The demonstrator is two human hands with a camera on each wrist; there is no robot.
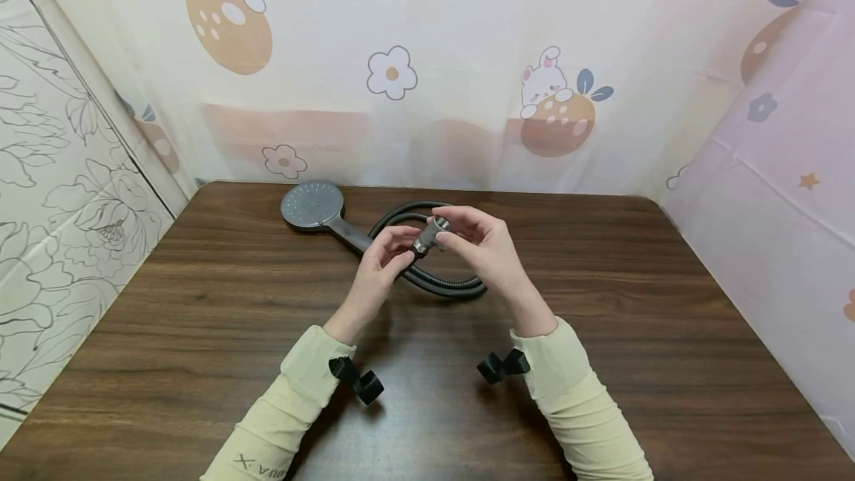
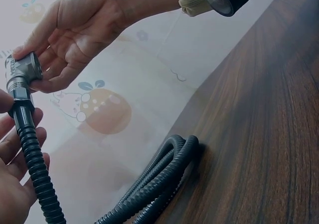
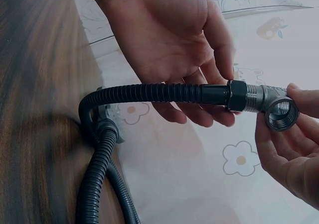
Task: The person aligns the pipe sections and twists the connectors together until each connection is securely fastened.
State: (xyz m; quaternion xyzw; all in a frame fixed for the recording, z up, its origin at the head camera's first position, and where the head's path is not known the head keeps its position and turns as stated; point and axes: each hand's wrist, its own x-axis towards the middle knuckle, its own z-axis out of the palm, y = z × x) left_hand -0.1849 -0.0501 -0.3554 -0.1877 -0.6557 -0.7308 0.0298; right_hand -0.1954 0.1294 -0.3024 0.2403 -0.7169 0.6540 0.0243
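Observation:
A grey metal threaded tee fitting (image 1: 433, 233) sits on the end of a black ribbed shower hose (image 1: 442, 287), in line with the hose's black hex nut (image 3: 237, 95). My left hand (image 1: 376, 267) pinches the hose at this nut between thumb and fingers. With thumb and fingertips my right hand (image 1: 486, 249) grips the tee fitting from the other side. Silver threads show between nut and tee in the right wrist view, and the tee's side opening faces that camera. Both hands are raised over the table.
A dark grey shower head (image 1: 312, 205) lies face up at the table's back left, its handle running toward the coiled hose. The brown wooden table (image 1: 601, 303) meets a patterned curtain (image 1: 461, 43) behind. Black wrist cameras (image 1: 357, 381) are strapped over both sleeves.

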